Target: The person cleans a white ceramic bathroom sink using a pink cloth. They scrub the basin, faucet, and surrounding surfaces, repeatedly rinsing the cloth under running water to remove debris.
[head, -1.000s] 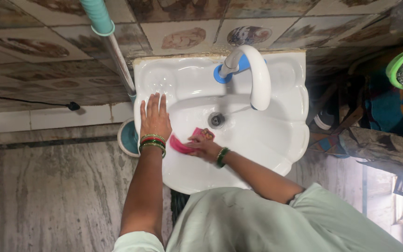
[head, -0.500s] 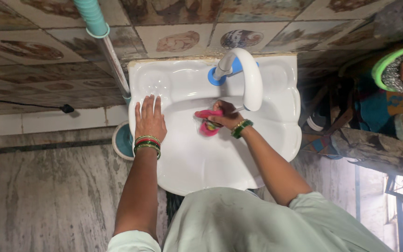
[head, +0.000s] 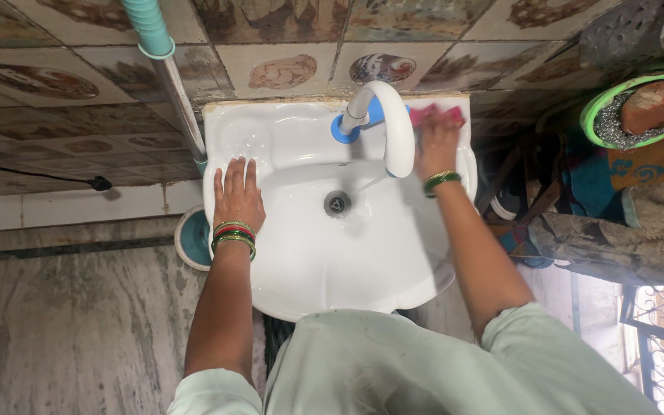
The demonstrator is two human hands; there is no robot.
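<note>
Seemingly one pink sponge (head: pixel 437 115), two hands.

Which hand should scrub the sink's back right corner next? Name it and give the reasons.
Right. The right hand already presses the pink scrubber on that corner, while the left hand lies flat on the sink rim's opposite side.

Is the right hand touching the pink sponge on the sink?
Touching. The head view shows the right hand pressing its fingers onto the pink sponge.
</note>
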